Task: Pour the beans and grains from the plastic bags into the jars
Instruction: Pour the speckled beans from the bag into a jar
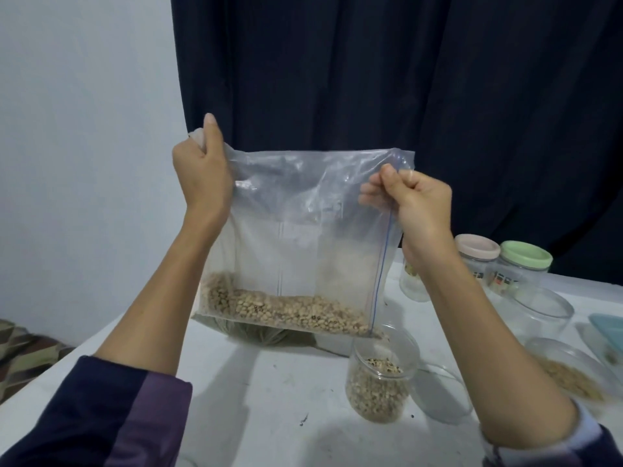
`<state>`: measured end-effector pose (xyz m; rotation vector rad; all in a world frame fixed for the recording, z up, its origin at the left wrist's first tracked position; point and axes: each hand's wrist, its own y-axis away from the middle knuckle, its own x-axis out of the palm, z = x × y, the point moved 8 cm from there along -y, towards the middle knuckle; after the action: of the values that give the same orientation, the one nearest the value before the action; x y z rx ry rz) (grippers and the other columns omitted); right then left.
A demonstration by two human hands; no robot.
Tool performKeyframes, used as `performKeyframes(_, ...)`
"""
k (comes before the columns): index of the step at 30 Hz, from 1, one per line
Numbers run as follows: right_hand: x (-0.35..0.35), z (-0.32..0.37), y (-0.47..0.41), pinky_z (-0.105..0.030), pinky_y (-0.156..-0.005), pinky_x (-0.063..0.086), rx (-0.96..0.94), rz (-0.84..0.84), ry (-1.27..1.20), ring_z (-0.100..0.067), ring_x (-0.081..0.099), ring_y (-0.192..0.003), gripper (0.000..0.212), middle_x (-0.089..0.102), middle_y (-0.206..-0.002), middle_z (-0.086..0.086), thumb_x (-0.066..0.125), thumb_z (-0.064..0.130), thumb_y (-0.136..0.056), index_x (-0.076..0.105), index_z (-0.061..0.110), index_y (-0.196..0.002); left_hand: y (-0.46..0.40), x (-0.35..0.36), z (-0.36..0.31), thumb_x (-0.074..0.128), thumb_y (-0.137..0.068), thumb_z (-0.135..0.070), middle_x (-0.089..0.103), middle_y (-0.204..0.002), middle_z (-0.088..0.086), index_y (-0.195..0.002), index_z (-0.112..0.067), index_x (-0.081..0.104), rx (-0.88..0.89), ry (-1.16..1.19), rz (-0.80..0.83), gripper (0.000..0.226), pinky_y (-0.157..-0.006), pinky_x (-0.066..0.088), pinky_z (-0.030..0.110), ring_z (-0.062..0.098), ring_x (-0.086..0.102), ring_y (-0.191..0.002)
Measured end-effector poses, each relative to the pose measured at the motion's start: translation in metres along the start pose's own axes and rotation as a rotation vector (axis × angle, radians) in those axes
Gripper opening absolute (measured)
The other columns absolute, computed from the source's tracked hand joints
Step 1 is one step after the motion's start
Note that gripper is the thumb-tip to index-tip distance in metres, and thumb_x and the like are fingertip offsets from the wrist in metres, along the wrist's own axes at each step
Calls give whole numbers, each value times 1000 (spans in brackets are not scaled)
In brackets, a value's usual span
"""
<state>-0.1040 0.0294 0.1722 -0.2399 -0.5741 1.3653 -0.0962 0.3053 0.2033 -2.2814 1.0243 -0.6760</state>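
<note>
Both hands have the bag (303,237) pinched by its top corners, left hand (202,176) bunching one, right hand (418,203) gripping the zip edge, so it hangs upright above the desk (269,399). That keeps the leftover beans (286,310) settled along the bottom. The low corner sits right over the open jar (381,382) (already mostly full), probably so whatever's left funnels in there next.

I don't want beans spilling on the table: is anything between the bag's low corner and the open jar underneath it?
Nothing visible. Both hands, left and right, hold the bag up, its zip edge running down the right side. Its low corner hangs just above the open jar, which has no lid and is already part-filled with beans.
</note>
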Motion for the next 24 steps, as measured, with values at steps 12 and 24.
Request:
performKeyframes(12,2,-1,3,-22,-66,57,-9,-2,40,-14,68,-62,22,69,-65,-5,57,5,-94,67,0,-75,3,2,3,42,-101,-23,24,-36,-14,-55,-21,18,-9,18,8,52,-44,21,16,4,23,-40)
performKeyframes(24,0,-6,3,-27,-74,58,-6,-3,103,-15,70,-67,22,70,-67,-3,58,8,-94,69,2,-76,4,3,4,41,-101,-23,23,-36,-15,-54,-20,18,-1,3,27,52,-44,21,16,3,22,-40)
